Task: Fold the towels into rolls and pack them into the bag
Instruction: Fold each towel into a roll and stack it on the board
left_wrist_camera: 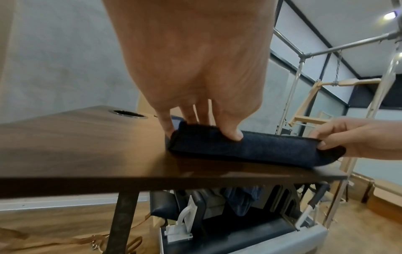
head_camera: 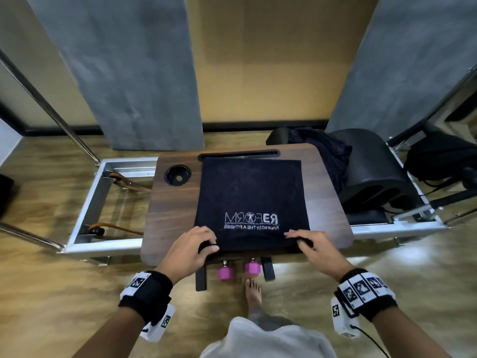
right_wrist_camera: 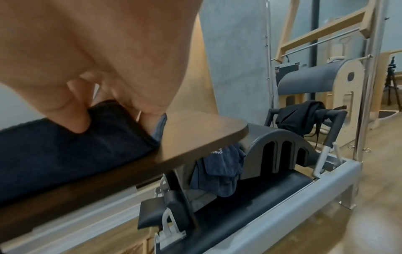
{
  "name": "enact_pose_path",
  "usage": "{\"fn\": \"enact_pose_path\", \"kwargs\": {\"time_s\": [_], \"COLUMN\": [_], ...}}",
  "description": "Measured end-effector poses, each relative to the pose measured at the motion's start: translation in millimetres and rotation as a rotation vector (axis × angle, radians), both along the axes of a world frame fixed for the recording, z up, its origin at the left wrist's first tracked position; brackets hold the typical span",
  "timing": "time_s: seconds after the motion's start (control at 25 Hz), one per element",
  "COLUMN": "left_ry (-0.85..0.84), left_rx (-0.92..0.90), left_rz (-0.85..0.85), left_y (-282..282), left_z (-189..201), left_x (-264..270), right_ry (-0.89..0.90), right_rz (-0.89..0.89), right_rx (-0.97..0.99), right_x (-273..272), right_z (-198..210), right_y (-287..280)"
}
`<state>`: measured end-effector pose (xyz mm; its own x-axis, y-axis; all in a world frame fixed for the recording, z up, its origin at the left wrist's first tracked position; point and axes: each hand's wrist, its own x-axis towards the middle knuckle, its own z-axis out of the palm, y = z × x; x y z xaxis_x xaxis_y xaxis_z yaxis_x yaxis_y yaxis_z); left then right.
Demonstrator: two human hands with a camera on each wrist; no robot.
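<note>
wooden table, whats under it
Under the wooden table, the head view shows two pink dumbbells on the floor between its dark legs. The wrist views show a dark blue cloth hanging below. The tabletop hides the rest.

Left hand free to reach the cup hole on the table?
Probably not yet: the left hand grips the towel's rolled edge. The cup hole lies uncovered beyond it, nothing between, once it lets go.
</note>
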<state>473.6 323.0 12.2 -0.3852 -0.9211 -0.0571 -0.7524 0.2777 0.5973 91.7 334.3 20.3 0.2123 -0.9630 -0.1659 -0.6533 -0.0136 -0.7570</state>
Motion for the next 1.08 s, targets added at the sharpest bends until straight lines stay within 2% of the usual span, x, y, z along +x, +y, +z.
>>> {"fn": "enact_pose_path", "kwargs": {"time_s": [0.08, 0.24, 0.44, 0.56, 0.64, 0.72, 0.8, 0.84, 0.88, 0.96, 1.08], "left_ry": [0.07, 0.173, 0.171, 0.118, 0.068, -0.027, -0.166, -0.203, -0.202, -0.121, 0.016], "left_rx": [0.037, -0.005, -0.047, -0.029, 0.032, 0.101, 0.053, -0.033, -0.127, -0.204, 0.053], "left_rz": [0.071, 0.196, 0.279, 0.313, 0.324, 0.323, 0.31, 0.317, 0.309, 0.214, 0.022], "left_y": [-11.1, -47.8, -121.8, -170.5, -200.6, -220.8, -224.7, -221.5, -214.5, -193.2, -157.8], "left_z": [7.5, 23.6, 39.9, 42.5, 39.9, 37.1, 32.7, 31.4, 30.6, 25.0, 13.6], "left_x": [1.7, -3.5, -16.9, -25.9, -32.5, -39.4, -46.8, -52.5, -60.3, -78.1, -94.9], "right_ry": [-0.061, -0.29, -0.388, -0.444, -0.398, -0.222, 0.025, 0.078, 0.071, 0.015, 0.114], "right_rz": [-0.069, -0.246, -0.395, -0.476, -0.479, -0.46, -0.458, -0.442, -0.399, -0.266, -0.126], "right_rx": [0.013, 0.03, -0.031, 0.015, 0.056, 0.069, -0.049, -0.157, -0.239, -0.229, -0.132], "right_x": [-4.8, -7.8, -9.3, -8.6, -9.8, -13.5, -18.0, -18.7, -18.0, -13.9, -9.3], "right_z": [12.3, 31.4, 46.9, 48.2, 45.3, 38.6, 31.2, 26.4, 20.8, 10.6, 0.4], "right_y": [-13.4, -49.8, -108.1, -149.9, -180.2, -203.9, -213.0, -214.5, -214.3, -211.9, -205.9]}}
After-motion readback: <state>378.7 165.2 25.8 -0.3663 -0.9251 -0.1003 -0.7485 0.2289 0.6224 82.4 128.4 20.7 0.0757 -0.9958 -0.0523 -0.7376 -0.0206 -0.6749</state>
